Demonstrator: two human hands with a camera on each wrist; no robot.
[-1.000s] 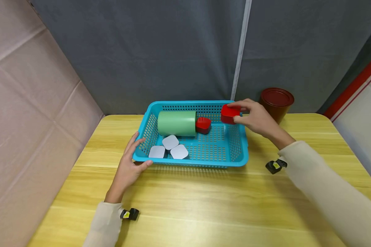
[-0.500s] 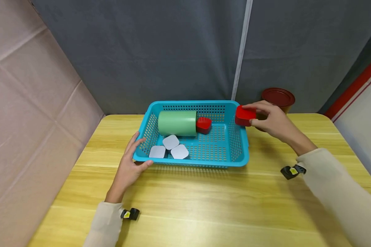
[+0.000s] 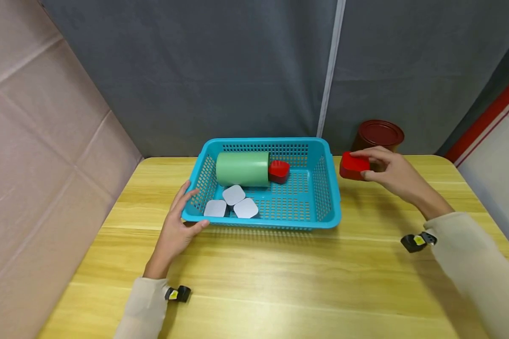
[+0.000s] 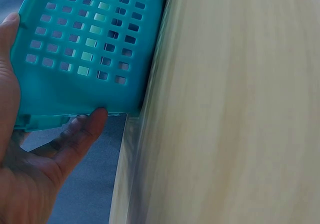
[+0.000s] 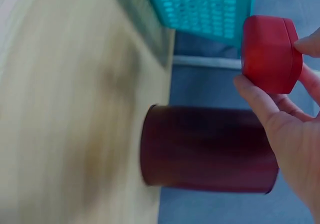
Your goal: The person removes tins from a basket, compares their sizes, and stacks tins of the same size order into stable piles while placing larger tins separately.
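My left hand (image 3: 176,235) holds the front left corner of the blue perforated basket (image 3: 322,223), its thumb on the front rim. In the left wrist view its fingers (image 4: 90,131) touch the basket's end wall. To the right of the basket, my right hand (image 3: 400,176) pinches a small red box (image 3: 353,167) with rounded corners between thumb and fingers. The right wrist view shows a seam along this red box (image 5: 270,54), held off the table. Inside the basket lie a green cylinder (image 3: 242,169) on its side, a second red box (image 3: 279,172) by its right end and three white-topped rounded pieces (image 3: 246,208).
A dark red lidded canister (image 3: 380,133) stands behind my right hand, at the table's back edge. Behind the wooden table (image 3: 254,282) hangs a grey curtain (image 3: 216,70). A pale wall (image 3: 46,155) rises on the left.
My right hand has carried the red box to the right, from above the basket's back right corner to beyond its right rim. The left hand and the basket have stayed in place.
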